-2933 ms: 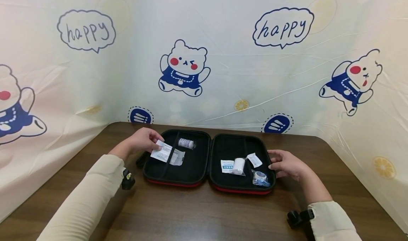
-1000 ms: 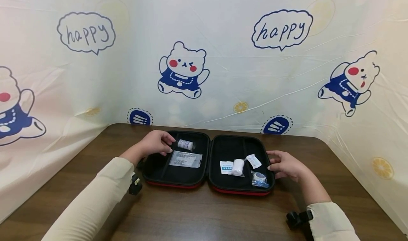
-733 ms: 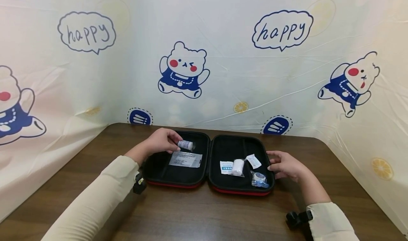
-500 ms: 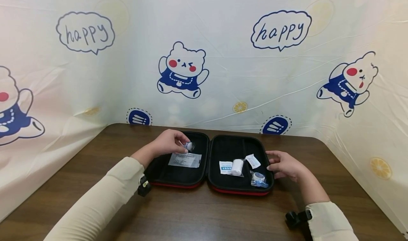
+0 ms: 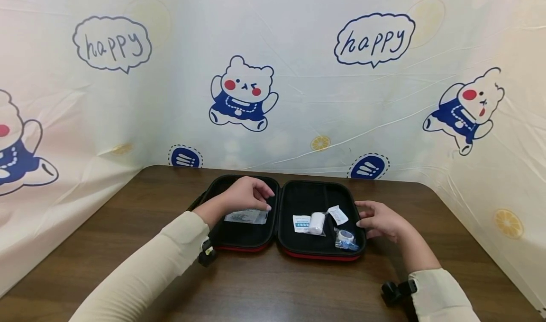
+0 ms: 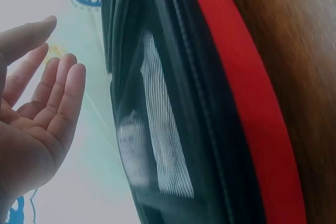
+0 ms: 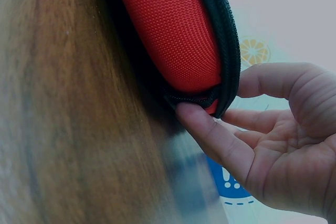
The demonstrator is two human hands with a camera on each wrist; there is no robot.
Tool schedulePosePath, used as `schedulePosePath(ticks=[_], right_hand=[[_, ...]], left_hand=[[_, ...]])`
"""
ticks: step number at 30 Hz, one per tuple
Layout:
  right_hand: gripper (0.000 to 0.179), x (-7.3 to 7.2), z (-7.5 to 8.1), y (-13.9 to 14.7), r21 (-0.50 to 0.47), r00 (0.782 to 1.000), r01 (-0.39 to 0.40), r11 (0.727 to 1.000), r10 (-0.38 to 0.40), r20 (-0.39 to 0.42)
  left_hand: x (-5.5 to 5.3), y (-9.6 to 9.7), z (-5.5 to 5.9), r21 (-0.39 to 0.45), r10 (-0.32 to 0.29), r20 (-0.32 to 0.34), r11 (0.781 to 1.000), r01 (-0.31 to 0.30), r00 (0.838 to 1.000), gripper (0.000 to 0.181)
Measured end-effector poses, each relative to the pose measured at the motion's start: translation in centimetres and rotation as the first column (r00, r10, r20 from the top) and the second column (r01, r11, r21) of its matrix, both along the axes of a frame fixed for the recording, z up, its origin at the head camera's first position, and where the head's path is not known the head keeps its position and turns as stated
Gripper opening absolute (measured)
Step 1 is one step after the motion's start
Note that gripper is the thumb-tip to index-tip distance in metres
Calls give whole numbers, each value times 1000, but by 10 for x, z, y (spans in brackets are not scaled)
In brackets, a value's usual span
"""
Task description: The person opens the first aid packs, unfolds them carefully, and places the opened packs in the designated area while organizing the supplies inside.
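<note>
A black-lined, red-shelled zip case [image 5: 317,192] lies unfolded on the table. My left hand [image 5: 247,194] hovers over its left half, fingers loosely bent; the left wrist view shows the palm with nothing in it. Below the hand lies a clear printed packet [image 5: 247,216]. The small wrapped roll seen earlier is hidden behind the hand. My right hand [image 5: 381,220] holds the case's right edge, and in the right wrist view its thumb [image 7: 199,121] presses at the zipper end with the fingers behind the rim.
The right half holds a wrapped white bandage roll [image 5: 316,223], a blue-and-white sachet [image 5: 301,223], a small white packet [image 5: 338,214] and a bagged tape roll [image 5: 346,239]. A printed cloth [image 5: 298,99] hangs behind the wooden table [image 5: 273,284].
My left hand let go of the printed packet, now farther right and out from under the strap. It then moved right across the wrapped roll, covering it. My right hand stays at the edge.
</note>
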State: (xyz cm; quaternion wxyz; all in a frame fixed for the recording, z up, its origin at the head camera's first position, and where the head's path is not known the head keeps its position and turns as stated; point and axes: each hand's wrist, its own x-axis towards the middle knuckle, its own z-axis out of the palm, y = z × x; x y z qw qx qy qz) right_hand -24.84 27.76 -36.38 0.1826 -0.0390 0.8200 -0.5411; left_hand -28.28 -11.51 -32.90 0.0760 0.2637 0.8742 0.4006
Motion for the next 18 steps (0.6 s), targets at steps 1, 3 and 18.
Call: schedulePosePath(ticks=[1, 3, 18], right_hand=[[72, 0, 0, 0, -1, 1000, -5, 1000, 5, -1], [72, 0, 1, 0, -3, 1000, -5, 1000, 5, 0], [72, 0, 0, 0, -9, 1000, 2, 1000, -2, 4]], left_hand=[[1, 3, 0, 3, -6, 7, 1000, 6, 1000, 27], [2, 10, -1, 7, -17, 15, 1000, 17, 1000, 28], [23, 65, -10, 60, -23, 42, 998, 20, 999, 27]])
